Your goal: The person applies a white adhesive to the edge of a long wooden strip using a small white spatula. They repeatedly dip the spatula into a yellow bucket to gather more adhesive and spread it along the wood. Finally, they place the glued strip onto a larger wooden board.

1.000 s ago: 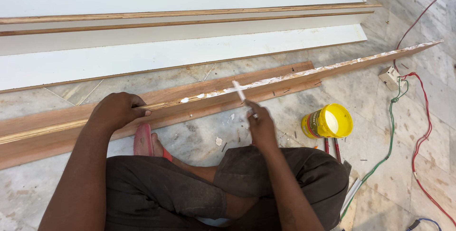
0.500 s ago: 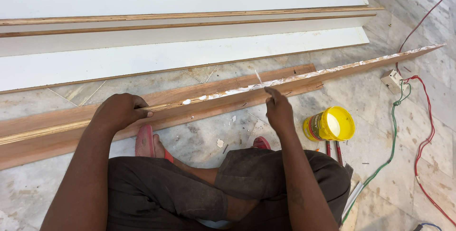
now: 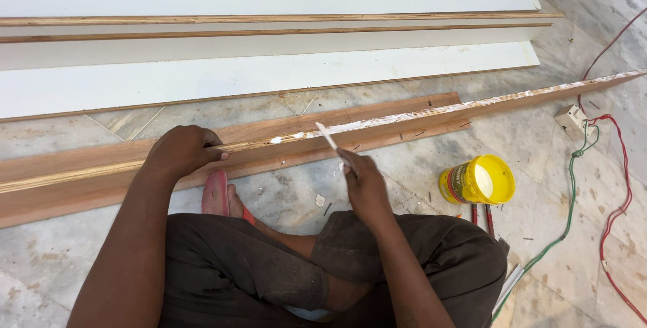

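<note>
The right hand (image 3: 364, 183) pinches a thin white spreader stick (image 3: 328, 137) between thumb and fingertips; its tip meets the upper edge of the long wooden strip (image 3: 377, 126) where the white glue line (image 3: 431, 111) ends. The left hand (image 3: 180, 151) presses flat, fingers curled over the top edge of the same strip, pinning it against the wider wooden board (image 3: 81, 186) beneath. Both lie on the marble floor (image 3: 290, 193), running from the left edge toward the right edge of the floor area, in front of the stacked white panels (image 3: 269, 72).

Risks from this position:

- Glue drips. Blobs already lie on the floor below the strip; an overloaded stick likely adds more.
- Strip shift. The strip stands on its narrow edge; if the left hand eases its pressure, it can probably tip or slide off the board.
- Uneven coat. The section between the hands shows only scattered dabs; skipping it would likely leave a weak bond.
- Open yellow can (image 3: 478, 181). It sits uncovered near the right knee, just beside the green cable (image 3: 573, 186) and red cable (image 3: 623, 166); a knee or elbow could upset it.
</note>
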